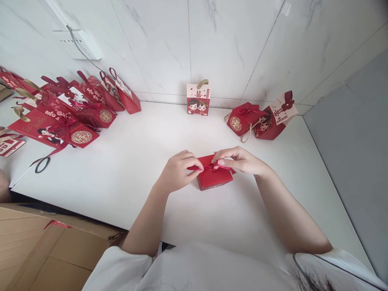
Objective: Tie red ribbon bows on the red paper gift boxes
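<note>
A small red gift box [216, 180] lies on the white table in front of me. Across its top runs a dark red ribbon [209, 167], gathered into a knot or bow near the middle. My left hand [181, 169] pinches one end of the ribbon between thumb and fingertips at the box's left side. Over the right half of the box, my right hand [238, 159] has its thumb and fingers closed on the ribbon close to the knot. The fingers partly cover the bow, so its exact shape is hidden.
Several red gift boxes [83, 133] with ribbons crowd the table's left side. One box with cartoon faces [197, 100] stands by the wall. A red box with rope handles [242, 119] and another gift box [274, 123] are at right. Cardboard cartons [60, 250] stand below the table's left edge.
</note>
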`<state>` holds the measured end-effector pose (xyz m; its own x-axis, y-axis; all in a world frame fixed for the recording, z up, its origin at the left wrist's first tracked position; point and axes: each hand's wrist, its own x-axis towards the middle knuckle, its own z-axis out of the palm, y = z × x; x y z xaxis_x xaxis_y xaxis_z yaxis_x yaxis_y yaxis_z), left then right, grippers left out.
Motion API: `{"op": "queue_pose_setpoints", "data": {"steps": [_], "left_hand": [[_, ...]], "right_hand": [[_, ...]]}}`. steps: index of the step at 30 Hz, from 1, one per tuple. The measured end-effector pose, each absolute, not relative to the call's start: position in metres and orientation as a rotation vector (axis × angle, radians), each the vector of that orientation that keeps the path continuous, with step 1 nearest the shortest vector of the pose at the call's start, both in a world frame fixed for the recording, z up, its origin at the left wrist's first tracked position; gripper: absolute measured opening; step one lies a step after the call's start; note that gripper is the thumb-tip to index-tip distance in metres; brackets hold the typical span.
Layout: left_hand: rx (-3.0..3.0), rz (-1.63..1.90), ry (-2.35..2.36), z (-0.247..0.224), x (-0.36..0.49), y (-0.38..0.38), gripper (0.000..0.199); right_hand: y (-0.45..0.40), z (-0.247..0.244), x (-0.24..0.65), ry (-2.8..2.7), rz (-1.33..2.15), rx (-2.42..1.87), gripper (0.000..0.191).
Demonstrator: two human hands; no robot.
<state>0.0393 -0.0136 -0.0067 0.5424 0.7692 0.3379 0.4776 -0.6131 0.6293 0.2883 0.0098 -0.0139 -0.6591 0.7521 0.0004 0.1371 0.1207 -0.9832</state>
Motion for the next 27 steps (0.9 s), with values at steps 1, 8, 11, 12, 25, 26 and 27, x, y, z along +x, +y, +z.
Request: {"op": "queue_pose_setpoints", "data": {"steps": [1,8,11,12,25,26,27], "left_hand": [[2.352,0.865,1.007,-0.007,0.039,-0.014,0.017],[2.179,0.601,0.824,0.001,0.026,-0.012,0.018],[2.017,0.547,0.851,0.005,0.024,-0.009,0.044],[1.953,0.536,0.913,0.006,0.024,-0.009,0.052],[1.51,0.327,1.156,0.002,0.044,-0.014,0.052],[1.454,0.295,1.147,0.003,0.044,-0.014,0.056],[1.4,0.247,1.133,0.003,0.044,-0.013,0.059]], "right_hand": [[0.01,-0.013,0.289,-1.892,1.575,-0.861,0.033],[0.01,-0.01,0.292,-1.897,1.571,-0.893,0.034],[0.01,-0.011,0.292,-1.894,1.574,-0.885,0.032],[0.01,-0.011,0.292,-1.89,1.575,-0.885,0.032],[0.009,-0.012,0.293,-1.883,1.612,-0.891,0.033],[0.009,-0.012,0.293,-1.877,1.615,-0.872,0.032],[0.009,-0.011,0.292,-1.873,1.616,-0.856,0.032]]}}
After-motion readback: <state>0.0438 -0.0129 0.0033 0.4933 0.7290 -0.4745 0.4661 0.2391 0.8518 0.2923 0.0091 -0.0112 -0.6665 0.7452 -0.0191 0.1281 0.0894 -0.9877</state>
